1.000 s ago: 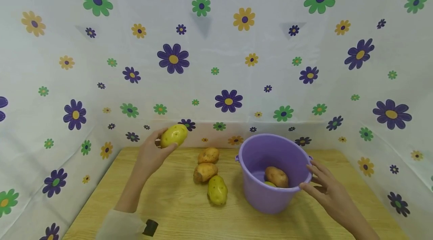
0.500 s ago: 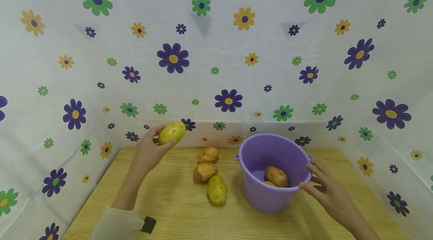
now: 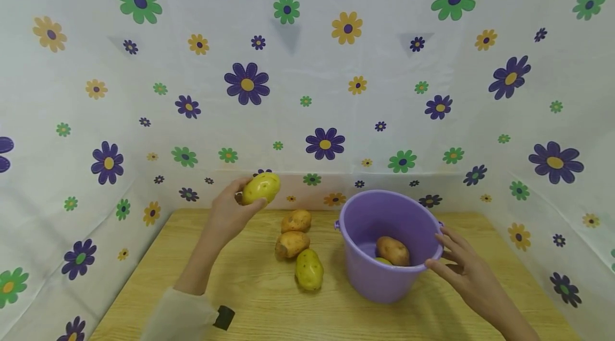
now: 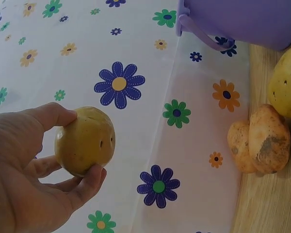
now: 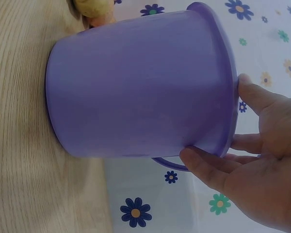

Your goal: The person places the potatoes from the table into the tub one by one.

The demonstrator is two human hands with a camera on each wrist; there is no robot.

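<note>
My left hand holds a smooth yellow potato up above the back left of the table, thumb on one side and fingers on the other. In the left wrist view the potato shows dark eyes. My right hand touches the rim of a purple bucket at its right side, thumb and fingers spread along it; the right wrist view shows these fingertips against the bucket's outside. Inside the bucket lie a brown potato and part of a yellow one.
Between the left hand and the bucket, two brown potatoes and a yellow potato lie in a row on the wooden table. Flower-printed white sheeting stands behind and at both sides.
The left hand and its potato shifted slightly left and up, then moved back right, now a little further right than at first. The right hand and bucket stayed put.
</note>
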